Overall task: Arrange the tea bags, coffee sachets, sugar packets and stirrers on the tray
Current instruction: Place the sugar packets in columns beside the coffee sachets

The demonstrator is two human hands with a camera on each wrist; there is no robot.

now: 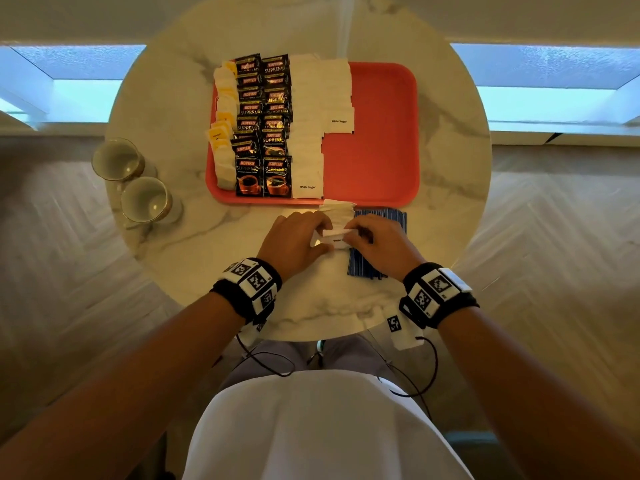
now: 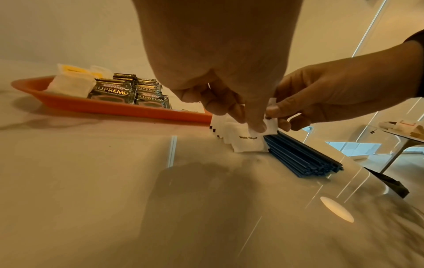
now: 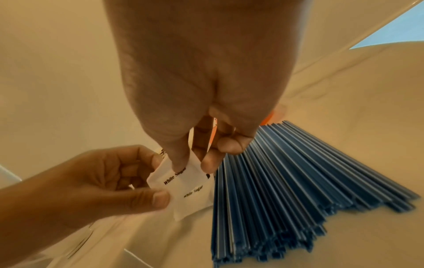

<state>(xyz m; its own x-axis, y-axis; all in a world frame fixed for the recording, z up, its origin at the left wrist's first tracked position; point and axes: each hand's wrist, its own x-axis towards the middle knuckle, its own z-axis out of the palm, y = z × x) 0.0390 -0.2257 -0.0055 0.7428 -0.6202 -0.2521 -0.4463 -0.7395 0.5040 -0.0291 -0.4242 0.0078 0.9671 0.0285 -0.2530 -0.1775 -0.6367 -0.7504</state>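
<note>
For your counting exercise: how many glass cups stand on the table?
2. One glass cup stands at the table's left edge; the second glass cup stands just nearer the person, beside it. Both are left of the red tray.

Hotel-like lounge, round marble table (image 1: 450,109), herringbone wood floor (image 1: 561,216), glass cups (image 1: 147,199)

Both forearms are reaching forward from the near edge, converging toward the middle, each wrist wearing a black band with white coded markers. The left hand (image 1: 294,239) is lying knuckles up, its fingers curled and its thumb (image 3: 146,200) pressing against the near left corner of a white sugar packet (image 3: 183,183). The right hand (image 1: 375,239) is mirroring it, knuckles up, its thumb and fingertips (image 3: 208,166) pinching the far edge of the same packet. The two hands are nearly touching at the fingertips.
</note>
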